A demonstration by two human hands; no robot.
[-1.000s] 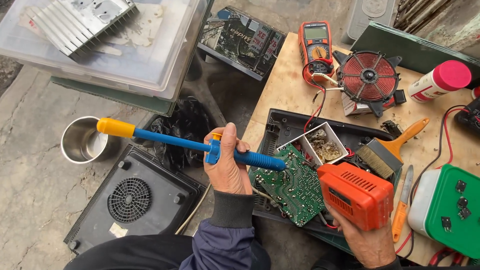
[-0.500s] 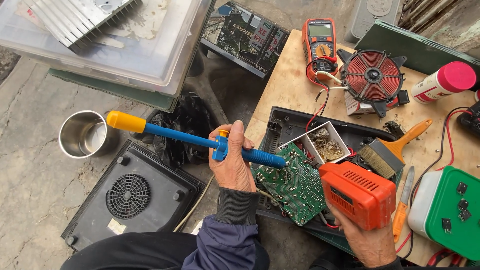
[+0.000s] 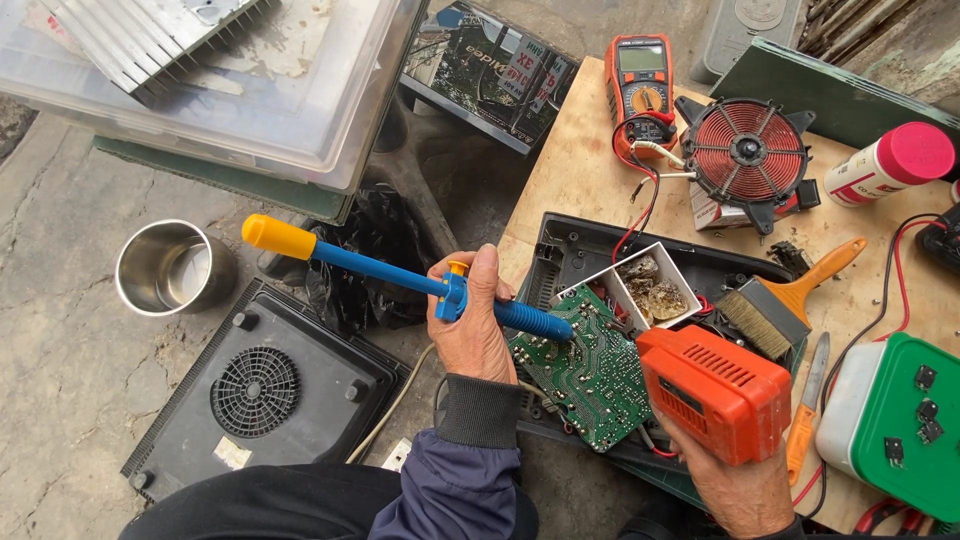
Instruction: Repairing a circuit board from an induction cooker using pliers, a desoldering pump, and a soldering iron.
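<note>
The left hand (image 3: pixel 478 335) is wrapped around a blue solder sucker (image 3: pixel 400 278), thumb up by its little yellow button, the yellow plunger end sticking out away from the table. Its dark tip rests on the green circuit board (image 3: pixel 588 372), at the board's near-left corner. The right hand (image 3: pixel 735 485) is clenched on the grip of an orange soldering gun (image 3: pixel 715 392), which hangs just over the board's right edge; I can't make out its tip.

The board lies tilted in a black casing (image 3: pixel 575 250) at the table's (image 3: pixel 570 175) left edge. Just beyond the board, inside the casing, sits a small white tray (image 3: pixel 640 290) of brownish lumps. Right of the board lie a brush (image 3: pixel 785 305) with an orange handle and an orange-handled knife (image 3: pixel 808 405). Farther right is a green-lidded box (image 3: pixel 905 425) with small black parts on it. Well beyond the board stand an orange multimeter (image 3: pixel 640 85), a red copper coil (image 3: pixel 748 150) and a white can with a pink cap (image 3: pixel 888 165).

Left of the board, down on the concrete floor (image 3: pixel 60 380), a black cooker base (image 3: pixel 265 385) lies with its fan grille up, a steel cup (image 3: pixel 170 268) just beyond it. Farther off is a clear plastic bin (image 3: pixel 220 80) with a finned heatsink (image 3: pixel 150 30) on its lid.
</note>
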